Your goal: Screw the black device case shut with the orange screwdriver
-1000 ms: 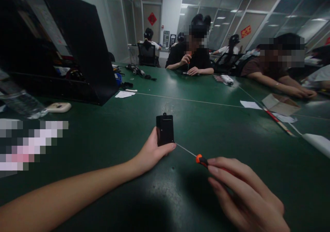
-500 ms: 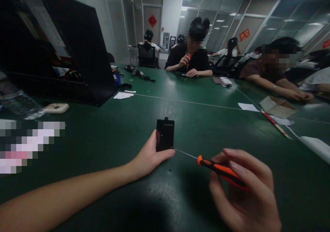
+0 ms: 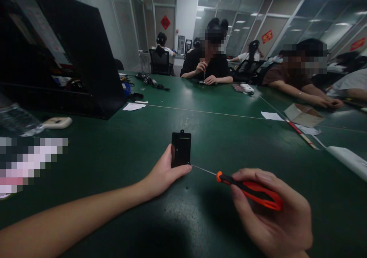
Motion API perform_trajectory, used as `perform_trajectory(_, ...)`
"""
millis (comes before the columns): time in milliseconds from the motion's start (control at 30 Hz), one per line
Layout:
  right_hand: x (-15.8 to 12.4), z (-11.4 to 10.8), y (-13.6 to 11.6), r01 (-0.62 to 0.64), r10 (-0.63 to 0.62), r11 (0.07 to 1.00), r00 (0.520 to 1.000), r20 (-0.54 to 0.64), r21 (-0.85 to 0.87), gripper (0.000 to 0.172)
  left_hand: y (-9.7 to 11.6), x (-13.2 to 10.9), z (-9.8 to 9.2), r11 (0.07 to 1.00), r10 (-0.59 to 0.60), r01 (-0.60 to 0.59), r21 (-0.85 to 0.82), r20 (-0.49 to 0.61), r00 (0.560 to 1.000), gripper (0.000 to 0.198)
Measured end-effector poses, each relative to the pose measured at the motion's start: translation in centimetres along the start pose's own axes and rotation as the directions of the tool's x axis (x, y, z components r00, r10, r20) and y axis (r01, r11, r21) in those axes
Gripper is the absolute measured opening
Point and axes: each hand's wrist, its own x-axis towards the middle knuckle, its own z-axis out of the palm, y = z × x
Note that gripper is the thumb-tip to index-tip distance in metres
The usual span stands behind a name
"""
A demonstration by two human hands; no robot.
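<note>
My left hand [image 3: 164, 172] grips a small black box [image 3: 181, 148] that stands upright on the green table [image 3: 114, 162], fingers wrapped round its lower left side. My right hand [image 3: 272, 212] holds an orange and black screwdriver [image 3: 249, 191] by its handle. The thin metal shaft points left, and its tip meets the lower right edge of the box beside my left thumb.
A large black case [image 3: 86, 51] stands at the left, with a clear plastic bottle [image 3: 17, 118] and a beige object [image 3: 57, 122] near it. Papers, a cardboard box [image 3: 304, 114] and a red stick [image 3: 301, 133] lie at the right. Other people sit across the table.
My right hand has shifted its grip on the screwdriver handle, so more of the orange handle shows. The box and my left hand have hardly moved.
</note>
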Motion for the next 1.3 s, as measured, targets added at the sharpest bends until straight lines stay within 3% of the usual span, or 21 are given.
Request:
perform_trajectory(167,-0.5,-0.2,0.1,-0.010,0.010,1.000,0.995,-0.096,-0.005,0.066,0.3,-0.3,0.3,0.999,0.038,-0.039,0.038,0.010,0.999,0.053)
perform_trajectory(333,0.3,-0.2,-0.8,-0.017,0.017,0.999,1.000,0.006,-0.043,0.045,0.2,-0.6,0.7,0.991,0.054,-0.056,0.124,0.017,0.998,0.050)
perform_trajectory(567,0.8,-0.2,-1.5,0.051,-0.039,0.989,0.996,0.082,-0.141,0.037,0.3,-0.6,0.9,0.987,0.032,-0.029,0.155,-0.015,0.999,0.048)
perform_trajectory(833,-0.1,-0.7,-1.7,0.027,-0.011,0.992,0.992,0.124,-0.124,0.047,0.3,-0.7,0.8,0.980,0.022,-0.019,0.198,-0.011,1.000,0.047)
perform_trajectory(1000,-0.6,-0.2,-0.9,-0.026,0.023,0.997,0.999,-0.045,-0.078,0.069,0.3,-0.6,0.6,0.980,0.031,-0.032,0.198,0.007,0.999,0.048)
perform_trajectory(1167,0.0,0.2,-0.4,0.013,-0.006,0.992,0.999,0.051,-0.128,0.044,0.2,-0.5,0.7,0.986,0.038,-0.034,0.164,-0.024,0.999,0.048)
perform_trajectory(1300,-0.1,0.4,-0.6,-0.020,0.018,0.990,1.000,-0.015,-0.136,0.052,0.1,-0.5,0.7,0.987,0.054,-0.050,0.151,-0.020,0.998,0.048)
